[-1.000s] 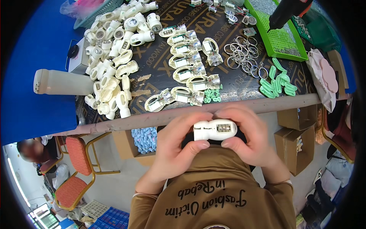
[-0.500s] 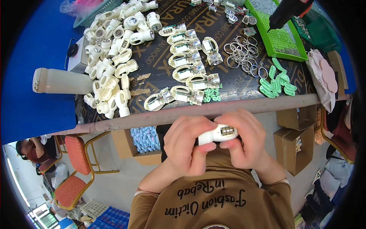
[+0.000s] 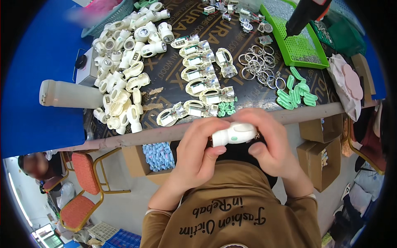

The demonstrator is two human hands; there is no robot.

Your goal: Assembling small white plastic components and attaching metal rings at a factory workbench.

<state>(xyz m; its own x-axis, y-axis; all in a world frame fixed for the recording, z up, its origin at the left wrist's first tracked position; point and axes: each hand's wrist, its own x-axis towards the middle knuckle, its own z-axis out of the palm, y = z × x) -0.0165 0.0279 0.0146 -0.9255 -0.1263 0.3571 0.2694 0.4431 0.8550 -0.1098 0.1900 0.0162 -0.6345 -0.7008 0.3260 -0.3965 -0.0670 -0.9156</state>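
A small white flashlight (image 3: 235, 133) with a green button on its side lies between my two hands, just in front of the table edge. My left hand (image 3: 194, 151) is closed on its wide head end. The fingers of my right hand (image 3: 271, 142) wrap over the narrower end, the thumb apart from it. Beyond my hands, open flashlight halves (image 3: 199, 75) with circuit boards and silvery reflectors are lined up on the dark table. Tiny green buttons (image 3: 226, 108) lie in a cluster at the end of that row.
White flashlights and shells (image 3: 124, 53) are heaped at the left, beside a white bottle (image 3: 70, 94). Split rings (image 3: 260, 64), green oval parts (image 3: 295, 93) and a green tray (image 3: 304, 49) of small metal pieces lie right, under a black hanging power driver (image 3: 304, 18). Below the table stands a carton (image 3: 136, 159).
The flashlight has turned over in my hands: its metal-contact side faced up before, and now its smooth side with the green button shows. My right thumb has moved off it.
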